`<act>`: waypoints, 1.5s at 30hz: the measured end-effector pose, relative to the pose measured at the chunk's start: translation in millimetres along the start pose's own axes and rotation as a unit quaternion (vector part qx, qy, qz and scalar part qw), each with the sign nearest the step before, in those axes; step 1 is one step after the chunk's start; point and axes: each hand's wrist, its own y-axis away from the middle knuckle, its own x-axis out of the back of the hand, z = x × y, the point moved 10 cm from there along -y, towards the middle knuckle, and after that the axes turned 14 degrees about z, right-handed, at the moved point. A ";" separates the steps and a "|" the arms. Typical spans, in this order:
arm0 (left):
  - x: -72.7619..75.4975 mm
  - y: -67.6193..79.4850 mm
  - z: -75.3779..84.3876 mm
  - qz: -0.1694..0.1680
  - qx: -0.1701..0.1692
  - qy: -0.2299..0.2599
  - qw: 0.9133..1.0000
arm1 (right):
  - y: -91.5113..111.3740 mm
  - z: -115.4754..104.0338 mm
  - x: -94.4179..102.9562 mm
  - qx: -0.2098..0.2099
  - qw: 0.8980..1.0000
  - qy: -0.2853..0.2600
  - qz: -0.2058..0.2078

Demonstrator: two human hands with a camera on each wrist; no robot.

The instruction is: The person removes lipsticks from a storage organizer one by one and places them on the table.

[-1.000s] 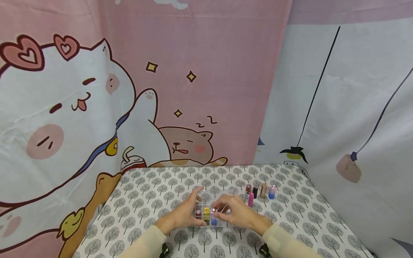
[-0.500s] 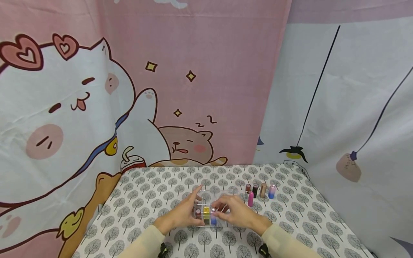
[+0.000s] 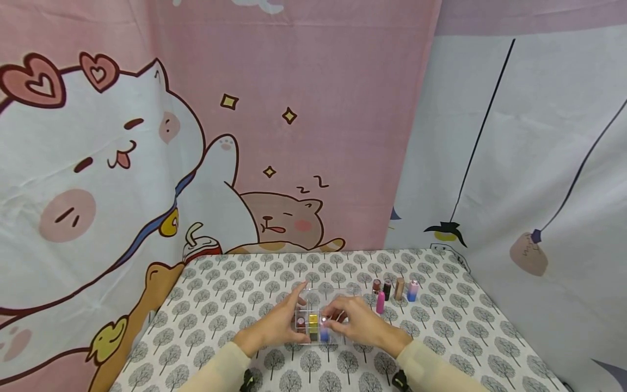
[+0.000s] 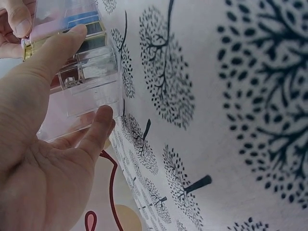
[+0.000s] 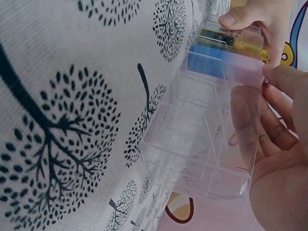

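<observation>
A clear plastic lipstick organizer [image 3: 318,296] with divided compartments stands on the table. My left hand [image 3: 280,324] holds its left side, thumb on the near wall and fingers along the far side. With thumb and fingertips my right hand [image 3: 360,322] pinches the top of a blue-and-pink lipstick [image 5: 208,62], which sits upright in a front compartment. Beside it in the same row are a lipstick with a yellow top and dark base [image 5: 238,44] and a dark red one [image 3: 301,324]. In the right wrist view, the compartments on the organizer's right side hold nothing.
Right of the organizer stand several lipsticks: a bright pink one [image 3: 380,302], a reddish-brown one [image 3: 376,287], a black one [image 3: 387,291], a tan one [image 3: 399,289] and another pink-and-blue one [image 3: 413,291]. A tree-print cloth [image 3: 225,305] covers the table; a cartoon curtain [image 3: 343,136] hangs behind.
</observation>
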 end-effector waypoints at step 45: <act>-2.8 -0.8 -4.1 -0.012 0.022 0.002 1.000 | -3.2 -12.1 42.1 0.012 0.997 -0.021 0.077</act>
